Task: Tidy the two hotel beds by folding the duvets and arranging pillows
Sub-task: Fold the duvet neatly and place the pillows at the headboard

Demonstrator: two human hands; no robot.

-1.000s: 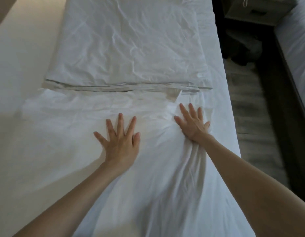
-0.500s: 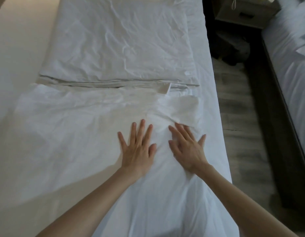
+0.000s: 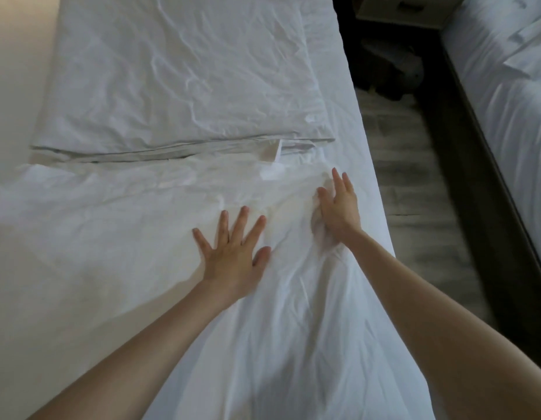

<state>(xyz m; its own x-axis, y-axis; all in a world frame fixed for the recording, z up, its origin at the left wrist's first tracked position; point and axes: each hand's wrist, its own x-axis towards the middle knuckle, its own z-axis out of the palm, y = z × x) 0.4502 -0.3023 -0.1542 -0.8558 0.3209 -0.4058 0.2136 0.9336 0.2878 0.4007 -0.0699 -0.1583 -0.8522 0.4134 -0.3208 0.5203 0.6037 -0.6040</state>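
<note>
On duvet: both hands flat, left, right

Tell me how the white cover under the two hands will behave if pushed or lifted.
Probably floppy: the cover bunches into soft creases beside the right hand. Likely light and thin, since fine wrinkles run across it around the flat left hand. Lifted by one corner, it would most likely sag rather than hold its shape.

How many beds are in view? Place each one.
2. The near bed lies under the left hand and right hand; the second bed runs along the frame's right edge, past the floor strip. None looks hidden.
</note>
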